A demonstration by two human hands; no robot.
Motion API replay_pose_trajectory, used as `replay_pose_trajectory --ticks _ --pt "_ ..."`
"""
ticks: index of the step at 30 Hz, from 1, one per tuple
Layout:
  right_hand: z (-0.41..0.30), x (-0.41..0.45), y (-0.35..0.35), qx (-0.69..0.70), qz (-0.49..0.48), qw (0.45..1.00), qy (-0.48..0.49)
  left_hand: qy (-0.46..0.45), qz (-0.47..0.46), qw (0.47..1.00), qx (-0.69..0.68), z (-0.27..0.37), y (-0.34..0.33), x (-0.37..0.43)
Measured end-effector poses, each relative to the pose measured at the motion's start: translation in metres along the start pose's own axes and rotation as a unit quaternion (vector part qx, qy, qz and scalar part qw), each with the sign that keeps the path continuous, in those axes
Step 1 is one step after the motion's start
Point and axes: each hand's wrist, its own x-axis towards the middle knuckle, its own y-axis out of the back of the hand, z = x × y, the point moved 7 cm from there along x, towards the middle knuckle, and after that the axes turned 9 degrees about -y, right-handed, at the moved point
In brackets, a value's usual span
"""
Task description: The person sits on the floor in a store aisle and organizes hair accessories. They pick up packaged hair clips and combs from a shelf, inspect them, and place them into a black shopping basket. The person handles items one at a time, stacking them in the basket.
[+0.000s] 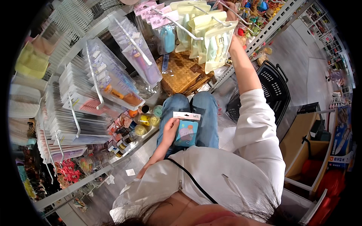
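My left hand (170,130) rests on my lap, its thumb and fingers pinching the side of a clear hang-tab packet. Inside the packet is a flat blue item with a cartoon animal (187,134). My right arm stretches up to the display rack, where my right hand (231,13) is partly hidden behind pale yellow pouches (217,48) on white hooks. Whether its fingers hold anything does not show. Left of the pouches hang pink-topped packets, one with a blue case (168,39). Under them sits a woven straw box (181,72).
Metal peg hooks (97,84) jut from the left, loaded with packaged combs (121,94). Hair ties in small tubs (140,130) line the low shelf. A black shopping basket (273,90) stands on the floor at right, near a wooden shelf unit (299,135).
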Motion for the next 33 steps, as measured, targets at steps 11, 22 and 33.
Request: replay_pose_trajectory --ticks 11,22,33 --pt "-0.096 -0.161 0.093 0.174 -0.16 0.941 -0.242 -0.164 0.07 0.984 -0.021 0.123 -0.022 0.048" --pt "-0.116 -0.148 0.107 0.23 -0.118 0.903 -0.342 -0.209 -0.063 0.976 -0.004 0.175 -0.101 0.055" --pt "-0.02 -0.064 0.077 0.414 0.079 0.823 -0.381 -0.013 -0.104 0.994 -0.007 0.065 -0.054 0.002"
